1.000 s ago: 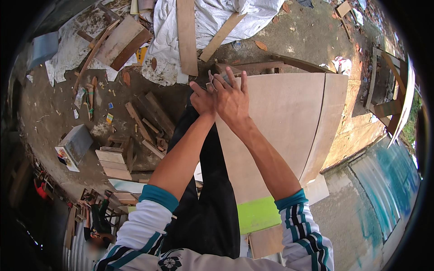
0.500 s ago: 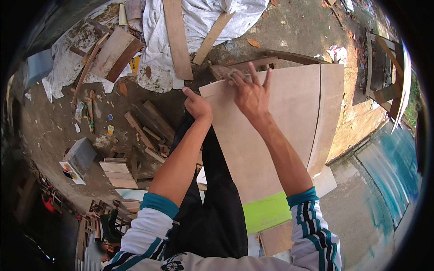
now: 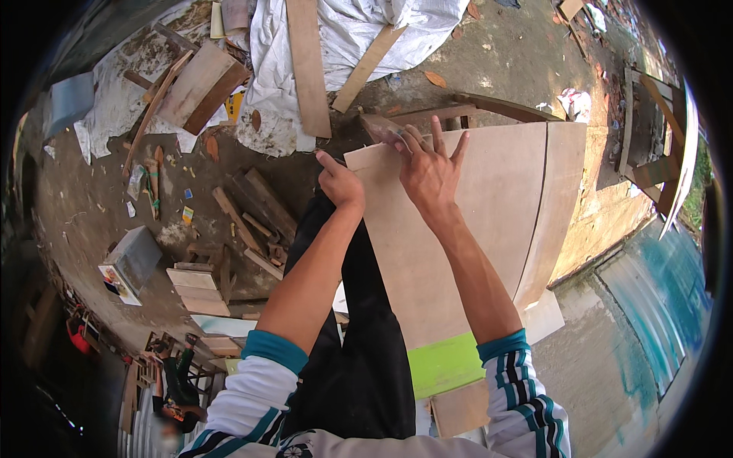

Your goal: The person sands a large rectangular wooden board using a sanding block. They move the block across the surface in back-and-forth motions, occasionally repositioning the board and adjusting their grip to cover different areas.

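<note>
A large light-brown plywood panel (image 3: 466,244) lies in front of me, with a dark line running down its right side. At its far-left corner my left hand (image 3: 341,183) is closed, fingers curled and thumb stretched out; what its fingers hold, if anything, is hidden. My right hand (image 3: 431,172) is over the panel near its far edge. Its thumb and first fingers come together, while two other fingers point away. Something small and blurred shows by those fingertips, too unclear to name. A bright green strip (image 3: 443,362) borders the panel's near end.
Scrap wood (image 3: 259,206) and a grey box (image 3: 131,259) lie to the left. Beyond the panel are a white sheet (image 3: 267,84) and a long board (image 3: 308,69). A teal-streaked corrugated sheet (image 3: 649,298) is at right. Another person (image 3: 179,382) is at lower left.
The whole view has shifted slightly, so the scene sits a little lower at the far side. Both hands stay near the panel's far edge; the right hand's fingers have moved slightly.
</note>
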Tool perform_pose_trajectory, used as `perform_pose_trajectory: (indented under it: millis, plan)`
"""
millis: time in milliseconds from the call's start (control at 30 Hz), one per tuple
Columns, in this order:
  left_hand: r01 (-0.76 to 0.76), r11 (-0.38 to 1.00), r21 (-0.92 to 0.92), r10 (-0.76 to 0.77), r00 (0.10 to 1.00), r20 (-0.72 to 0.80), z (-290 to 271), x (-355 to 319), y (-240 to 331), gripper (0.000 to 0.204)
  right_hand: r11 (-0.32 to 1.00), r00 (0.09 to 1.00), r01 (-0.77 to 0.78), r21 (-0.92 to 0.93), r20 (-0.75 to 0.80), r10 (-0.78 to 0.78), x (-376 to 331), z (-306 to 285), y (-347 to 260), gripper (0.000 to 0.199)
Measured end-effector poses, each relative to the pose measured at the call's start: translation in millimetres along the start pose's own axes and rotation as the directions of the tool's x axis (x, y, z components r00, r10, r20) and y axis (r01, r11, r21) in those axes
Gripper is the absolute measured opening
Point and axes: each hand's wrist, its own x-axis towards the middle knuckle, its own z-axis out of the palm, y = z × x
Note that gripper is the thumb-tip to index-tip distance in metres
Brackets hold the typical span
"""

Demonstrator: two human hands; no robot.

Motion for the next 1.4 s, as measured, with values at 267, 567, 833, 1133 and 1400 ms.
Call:
perform_pose_trajectory:
  millis: [267,567,833,1133,1400]
  plan:
    - [-0.076,0.984,-0.161,0.080,0.997,0.019,6.3,-13.8,10.0,0.082,0.965,0.965,0.261,-0.019,0.023,-0.260,4.0,5.6,8.8,0.027]
    - [-0.334,0.943,-0.007,0.334,0.943,-0.009,-9.1,-1.1,-3.7,0.062,0.954,0.943,-0.298,0.000,-0.155,0.295,-5.9,-36.3,144.8,0.036]
    - [-0.531,0.840,0.107,0.320,0.645,0.694,-32.9,21.4,56.5,0.031,0.876,0.842,-0.468,0.113,-0.244,0.481,-61.7,45.0,148.4,0.049]
    - [-0.532,0.779,0.330,-0.054,0.468,0.882,-19.7,39.7,102.2,0.031,0.869,0.844,-0.482,0.108,-0.209,0.494,-57.5,41.3,144.2,0.051]
    - [-0.342,0.899,0.274,-0.058,0.527,0.848,-15.7,43.8,80.4,0.029,0.873,0.841,-0.471,0.125,-0.235,0.487,-57.9,39.6,143.5,0.053]
